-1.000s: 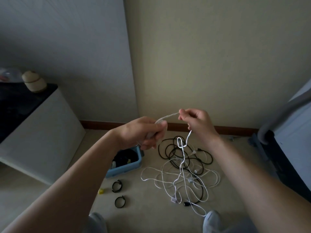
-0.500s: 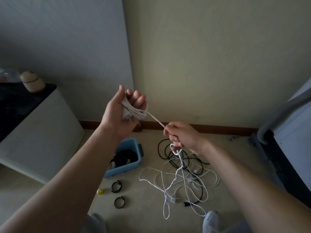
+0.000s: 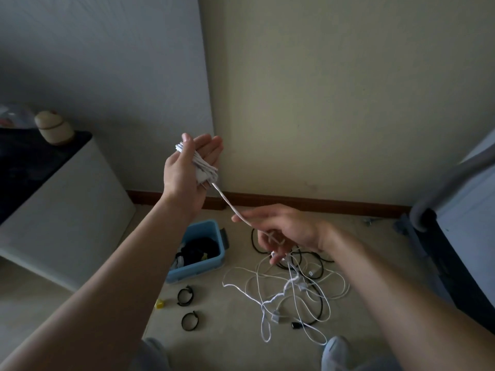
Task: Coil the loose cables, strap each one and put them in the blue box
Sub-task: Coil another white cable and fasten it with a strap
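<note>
Home, beige floor (image 3: 227,344), skirting board (image 3: 321,204) (dim)

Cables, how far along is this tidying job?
Done: dark bundles already in the blue box. In hand: white cable partly wound round the left hand, fed by the right hand. Left: its floor slack, the black cable, both straps unused.
</note>
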`<state>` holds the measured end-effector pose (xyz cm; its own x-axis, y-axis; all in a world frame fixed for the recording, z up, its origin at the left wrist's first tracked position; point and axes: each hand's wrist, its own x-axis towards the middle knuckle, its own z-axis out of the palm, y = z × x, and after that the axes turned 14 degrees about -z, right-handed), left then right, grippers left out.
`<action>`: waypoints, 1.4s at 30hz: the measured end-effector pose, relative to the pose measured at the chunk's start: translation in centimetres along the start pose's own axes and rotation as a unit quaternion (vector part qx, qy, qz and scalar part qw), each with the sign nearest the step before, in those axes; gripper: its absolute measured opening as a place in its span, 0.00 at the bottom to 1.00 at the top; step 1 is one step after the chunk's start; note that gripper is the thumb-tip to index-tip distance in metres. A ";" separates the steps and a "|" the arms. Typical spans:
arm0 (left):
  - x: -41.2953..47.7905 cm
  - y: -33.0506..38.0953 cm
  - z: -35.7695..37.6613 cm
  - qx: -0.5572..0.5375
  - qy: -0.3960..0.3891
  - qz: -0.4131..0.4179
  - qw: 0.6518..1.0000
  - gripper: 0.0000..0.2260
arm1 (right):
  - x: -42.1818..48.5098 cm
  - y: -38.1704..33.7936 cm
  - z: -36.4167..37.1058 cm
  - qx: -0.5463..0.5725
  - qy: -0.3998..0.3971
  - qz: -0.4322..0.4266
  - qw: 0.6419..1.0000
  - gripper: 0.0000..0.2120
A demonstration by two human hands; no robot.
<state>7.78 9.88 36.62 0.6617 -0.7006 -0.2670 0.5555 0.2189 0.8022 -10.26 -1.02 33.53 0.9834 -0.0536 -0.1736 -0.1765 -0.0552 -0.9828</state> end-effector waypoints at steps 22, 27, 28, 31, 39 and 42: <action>-1.6 -3.2 0.3 0.541 -0.255 -0.131 0.791 0.38 | -0.1 -0.5 -1.3 -0.044 0.160 -0.247 0.955 0.03; -2.1 -2.6 0.4 0.467 -0.334 -0.214 0.790 0.14 | 0.3 0.0 -1.7 -0.071 0.208 -0.242 0.945 0.08; -2.1 -2.4 0.2 0.457 -0.340 -0.231 0.789 0.13 | 0.3 -0.1 -1.7 -0.095 0.216 -0.240 0.942 0.09; -1.7 -1.9 -0.4 0.421 -0.370 -0.277 0.780 0.12 | 0.1 0.0 -2.5 -0.157 0.248 -0.237 0.926 0.15; -1.1 -1.6 -0.9 0.335 -0.354 -0.270 0.830 0.12 | -0.4 1.0 -3.9 -0.192 0.172 -0.147 0.955 0.14; -1.2 -1.2 -1.0 0.339 -0.317 -0.253 0.849 0.13 | -0.5 1.2 -4.1 -0.184 0.189 -0.132 0.956 0.11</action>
<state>6.83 11.10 35.48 -0.0992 -0.8602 -0.5002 0.1271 -0.5095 0.8510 -11.15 -5.15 32.65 0.9222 -0.3423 0.1801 0.0033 -0.4587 -0.8886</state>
